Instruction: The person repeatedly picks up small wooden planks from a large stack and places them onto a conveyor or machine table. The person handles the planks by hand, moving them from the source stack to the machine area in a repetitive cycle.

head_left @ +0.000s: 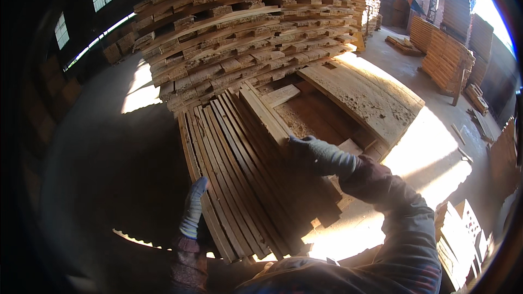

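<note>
"Shadow swallows the floor [92, 152] at left; what shows on the platform [327, 117]?"

"Long slats [226, 169] run side by side along its left edge, the rightmost fading into shadow. Just right of them lies a paler board [264, 111]. Past the far edge, a timber stack [218, 41] blocks the view."

"And the fingers?"

"Gloved left hand [193, 207]: at the outermost slat's side, fingers partly hidden, grip impossible to tell. Gloved right hand [321, 156]: fingers bent at the board's near end, undersides hidden; I can't tell whether they're closed on it."
</note>
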Tool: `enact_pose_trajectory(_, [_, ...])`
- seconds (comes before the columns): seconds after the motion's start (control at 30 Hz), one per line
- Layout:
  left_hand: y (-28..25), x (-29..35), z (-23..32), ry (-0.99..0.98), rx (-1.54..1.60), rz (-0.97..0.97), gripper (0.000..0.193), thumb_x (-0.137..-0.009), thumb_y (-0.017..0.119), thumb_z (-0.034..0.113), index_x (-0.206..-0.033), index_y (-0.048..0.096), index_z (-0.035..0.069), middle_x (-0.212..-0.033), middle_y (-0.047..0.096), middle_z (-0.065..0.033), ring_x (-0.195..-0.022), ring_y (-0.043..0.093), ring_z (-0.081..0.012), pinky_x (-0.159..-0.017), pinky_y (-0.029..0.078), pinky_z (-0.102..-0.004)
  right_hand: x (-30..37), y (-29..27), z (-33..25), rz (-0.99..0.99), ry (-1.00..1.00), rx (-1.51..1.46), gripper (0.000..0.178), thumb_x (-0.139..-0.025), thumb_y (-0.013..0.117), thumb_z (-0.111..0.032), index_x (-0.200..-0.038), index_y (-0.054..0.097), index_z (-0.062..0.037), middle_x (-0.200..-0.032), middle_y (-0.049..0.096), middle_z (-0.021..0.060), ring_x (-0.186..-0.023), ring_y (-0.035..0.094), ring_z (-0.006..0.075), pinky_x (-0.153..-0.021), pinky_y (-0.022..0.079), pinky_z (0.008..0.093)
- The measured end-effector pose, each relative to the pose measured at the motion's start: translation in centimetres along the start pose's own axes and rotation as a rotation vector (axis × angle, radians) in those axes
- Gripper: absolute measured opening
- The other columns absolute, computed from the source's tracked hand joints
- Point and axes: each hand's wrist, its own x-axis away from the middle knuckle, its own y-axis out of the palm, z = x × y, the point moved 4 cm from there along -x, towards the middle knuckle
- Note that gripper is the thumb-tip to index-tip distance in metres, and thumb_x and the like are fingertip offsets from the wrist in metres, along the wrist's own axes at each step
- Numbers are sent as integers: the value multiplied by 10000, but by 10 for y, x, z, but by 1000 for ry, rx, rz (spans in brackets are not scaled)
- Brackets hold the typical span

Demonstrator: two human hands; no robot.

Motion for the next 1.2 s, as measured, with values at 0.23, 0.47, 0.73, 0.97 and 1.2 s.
enact_pose_trajectory(0.23, [25,8,110,-13,-749,188,1125,-844,716,641,-1617,119,82,-1577,360,-250,-1444,393,-367,-1172,374,-439,3,16,-1,87,174,152,773,-790,757,-448,-1424,465,-115,-1256,513,275,-1128,594,456,-932,517,525])
enact_pose_trajectory(0.47, [232,-72,199,444,-1083,-242,723,-944,543,669,-1526,448,250,-1610,295,-211,-1504,238,-405,-1228,255,-494,-9,-82,74,181,276,186,746,-837,729,-564,-1361,526,-74,-1287,605,213,-1200,587,406,-958,486,506])
enact_pose_trajectory(0.73, [261,-99,154,431,-1121,-284,368,-845,802,393,-1060,767,96,-1505,455,-194,-1475,264,-399,-1207,249,-530,4,-115,251,123,616,861,526,-871,615,-183,-1300,503,100,-999,683,244,-876,692,360,-659,537,505])
enact_pose_trajectory(0.97, [278,-99,154,444,-1122,-299,367,-855,782,411,-1062,778,108,-1505,460,-184,-1466,281,-387,-1203,262,-515,53,-178,253,319,555,1102,473,-898,560,-178,-1298,504,68,-867,664,162,-731,677,308,-543,508,460])
enact_pose_trajectory(1.2, [274,-99,148,407,-1094,-305,396,-862,759,469,-1086,775,143,-1511,470,-159,-1469,286,-379,-1211,241,-518,23,-152,312,369,891,1169,550,-915,576,-273,-1396,483,-21,-1050,653,200,-926,666,365,-701,519,545])
